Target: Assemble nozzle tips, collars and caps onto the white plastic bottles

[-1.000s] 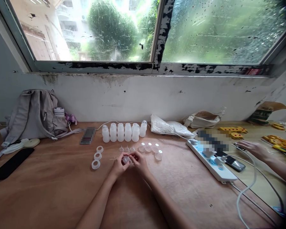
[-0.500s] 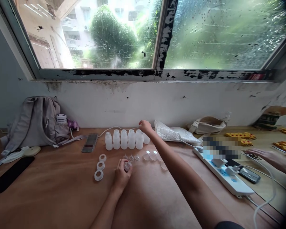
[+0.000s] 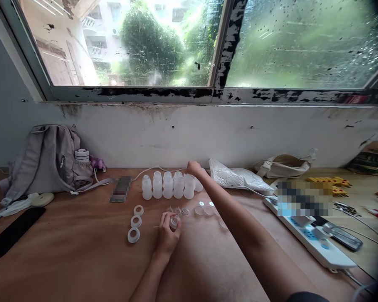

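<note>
My left hand (image 3: 167,228) grip pinches small clear cap (image 3: 174,222); right hand (image 3: 193,168) grip closes over end bottle (image 3: 198,183), upright, far right of cap

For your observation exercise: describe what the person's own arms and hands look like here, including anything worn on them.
Both forearms are bare, with no gloves, watch, rings or bracelets visible on the left hand or the right hand. A dark sleeve edge shows at the right upper arm, at the bottom of the picture.
</note>
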Available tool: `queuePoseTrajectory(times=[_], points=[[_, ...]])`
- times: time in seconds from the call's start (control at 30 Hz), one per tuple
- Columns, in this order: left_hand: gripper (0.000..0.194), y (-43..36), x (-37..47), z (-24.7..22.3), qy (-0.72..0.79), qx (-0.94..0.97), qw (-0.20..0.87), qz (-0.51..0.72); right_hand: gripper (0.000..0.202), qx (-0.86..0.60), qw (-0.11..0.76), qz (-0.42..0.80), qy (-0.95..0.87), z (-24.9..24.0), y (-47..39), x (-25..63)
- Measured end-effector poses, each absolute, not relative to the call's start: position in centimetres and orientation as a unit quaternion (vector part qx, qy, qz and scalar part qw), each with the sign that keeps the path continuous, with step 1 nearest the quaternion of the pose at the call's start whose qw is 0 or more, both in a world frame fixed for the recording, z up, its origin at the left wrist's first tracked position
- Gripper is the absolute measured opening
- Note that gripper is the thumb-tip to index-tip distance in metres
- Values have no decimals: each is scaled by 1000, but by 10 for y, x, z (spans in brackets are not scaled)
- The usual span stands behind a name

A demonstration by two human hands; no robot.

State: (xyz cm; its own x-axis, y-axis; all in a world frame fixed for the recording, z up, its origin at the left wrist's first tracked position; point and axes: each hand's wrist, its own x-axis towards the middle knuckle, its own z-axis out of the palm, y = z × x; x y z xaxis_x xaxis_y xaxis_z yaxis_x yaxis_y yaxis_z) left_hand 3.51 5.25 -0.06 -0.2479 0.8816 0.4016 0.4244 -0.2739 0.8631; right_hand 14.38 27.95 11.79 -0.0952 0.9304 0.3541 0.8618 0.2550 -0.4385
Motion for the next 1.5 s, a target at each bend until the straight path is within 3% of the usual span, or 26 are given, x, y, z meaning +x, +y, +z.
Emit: queuePoseTrajectory(times=[0.1,0.17,0.23,0.3,0.4,0.67,0.83,0.93,1.2,1.5], points=[[14,52,35,1,569,571,207,555,15,-624,270,53,-731,142,273,150],[14,51,35,2,572,567,200,558,22,-623,292,26,-725,163,261,156],[14,51,35,3,575,562,195,562,31,-613,339,-12,-713,181,238,163],[14,51,35,3,581,549,197,567,32,-548,449,-56,-704,187,207,171],[15,51,34,2,593,510,228,581,30,-477,507,-45,-717,164,152,180],[20,51,34,0,548,415,339,642,26,-458,473,107,-745,31,67,192],[24,51,33,-4,520,347,390,676,44,-427,477,221,-735,-3,59,188],[29,52,31,-6,493,316,442,680,40,-410,446,289,-741,-9,55,183],[32,54,30,-6,436,250,525,687,47,-454,458,173,-745,-7,59,193],[30,48,32,0,411,256,556,675,41,-420,454,86,-781,-14,59,193]])
